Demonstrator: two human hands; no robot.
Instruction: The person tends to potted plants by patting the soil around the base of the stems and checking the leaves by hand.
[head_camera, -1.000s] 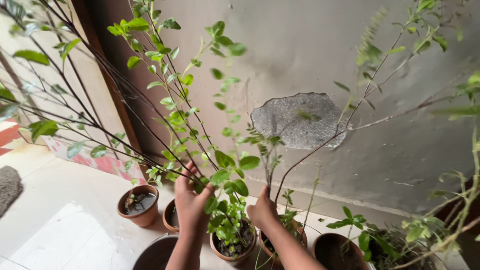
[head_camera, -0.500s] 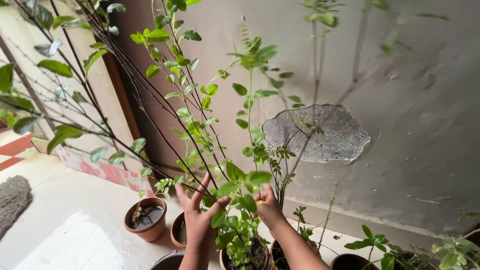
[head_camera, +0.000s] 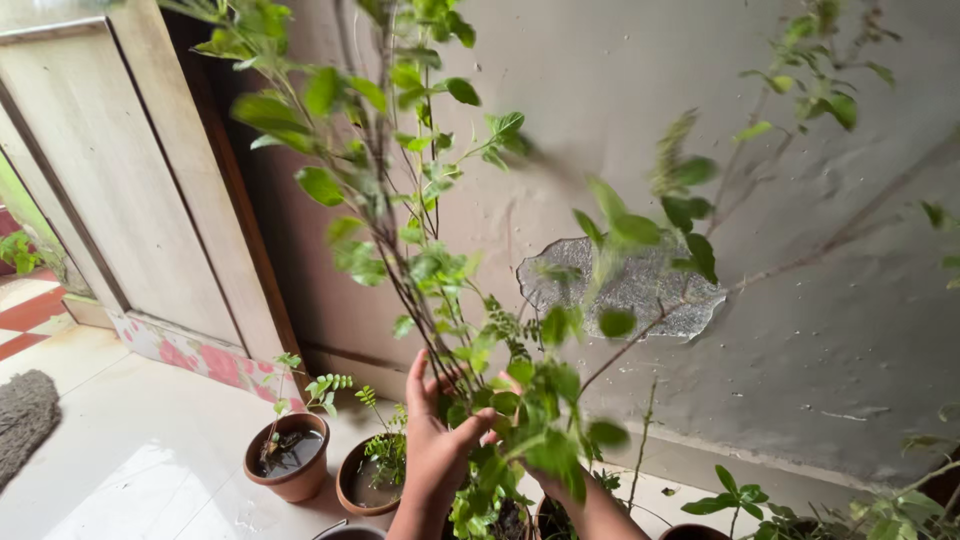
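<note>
Your left hand (head_camera: 437, 452) has its fingers spread and curled among the thin stems of the leafy plant (head_camera: 420, 260), gathering them rather than clamping. Your right hand (head_camera: 560, 488) sits just right of those stems, mostly hidden by leaves, so its grip cannot be told. Two terracotta pots (head_camera: 290, 458) stand left of the plant, against the patched wall (head_camera: 625, 285).
</note>
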